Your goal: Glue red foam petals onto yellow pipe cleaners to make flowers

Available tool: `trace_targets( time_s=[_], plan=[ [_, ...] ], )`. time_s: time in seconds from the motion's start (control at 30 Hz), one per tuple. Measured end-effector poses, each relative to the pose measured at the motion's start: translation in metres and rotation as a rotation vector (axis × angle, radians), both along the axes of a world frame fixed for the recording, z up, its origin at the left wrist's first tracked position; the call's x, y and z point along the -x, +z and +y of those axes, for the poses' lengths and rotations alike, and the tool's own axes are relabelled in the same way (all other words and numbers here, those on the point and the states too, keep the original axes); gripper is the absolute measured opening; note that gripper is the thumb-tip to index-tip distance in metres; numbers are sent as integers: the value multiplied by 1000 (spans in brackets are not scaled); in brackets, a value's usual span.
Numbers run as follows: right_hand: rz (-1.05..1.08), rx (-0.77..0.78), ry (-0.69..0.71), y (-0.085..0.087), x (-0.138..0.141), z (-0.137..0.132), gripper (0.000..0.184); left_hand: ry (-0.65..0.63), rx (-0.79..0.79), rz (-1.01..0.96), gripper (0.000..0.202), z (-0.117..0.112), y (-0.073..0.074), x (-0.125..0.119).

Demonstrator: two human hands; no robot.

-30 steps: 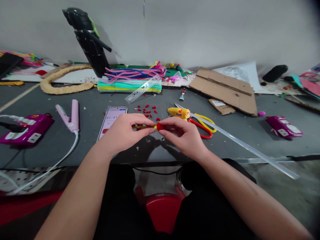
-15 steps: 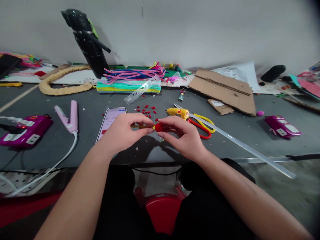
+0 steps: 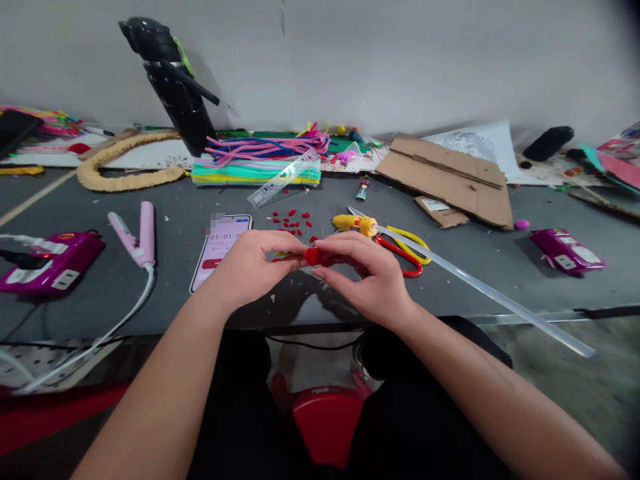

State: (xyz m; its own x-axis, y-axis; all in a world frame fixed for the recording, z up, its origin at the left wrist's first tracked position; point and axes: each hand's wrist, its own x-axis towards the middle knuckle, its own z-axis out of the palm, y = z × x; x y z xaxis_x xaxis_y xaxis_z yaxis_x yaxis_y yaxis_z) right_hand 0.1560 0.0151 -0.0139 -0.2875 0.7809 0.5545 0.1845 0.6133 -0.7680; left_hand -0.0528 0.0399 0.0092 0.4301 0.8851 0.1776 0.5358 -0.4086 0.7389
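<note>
grey table [image 3: 500,267], stick [image 3: 281,256] level left-right, red end [image 3: 313,256] toward right hand [image 3: 373,277]

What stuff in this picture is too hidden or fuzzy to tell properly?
All in the head view:
- Red piece: the fingers of the left hand and the right hand cover most of it, so its shape is unclear.
- Phone: the top of the screen is blurred, and the left hand hides part of one edge.
- Pink paper: cut off by the right edge.

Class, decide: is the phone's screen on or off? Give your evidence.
On: the phone lies face up, its screen lit, showing digits and a red button.
</note>
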Motion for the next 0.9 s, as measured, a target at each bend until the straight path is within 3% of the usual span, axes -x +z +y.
trace_targets(
  time_s=[0.3, 0.77, 0.9],
  plan=[
    [-64, -83, -37, -3, -2, 2, 23, 12, 9, 2, 19, -2, 0, -3],
    [-77, -12, -22, -1, -3, 1, 22, 13, 7, 23, 17, -2, 2, -2],
    [-62, 63, 15, -1, -4, 2, 31, 33, -6, 14, 16, -2, 1, -1]
  ],
)
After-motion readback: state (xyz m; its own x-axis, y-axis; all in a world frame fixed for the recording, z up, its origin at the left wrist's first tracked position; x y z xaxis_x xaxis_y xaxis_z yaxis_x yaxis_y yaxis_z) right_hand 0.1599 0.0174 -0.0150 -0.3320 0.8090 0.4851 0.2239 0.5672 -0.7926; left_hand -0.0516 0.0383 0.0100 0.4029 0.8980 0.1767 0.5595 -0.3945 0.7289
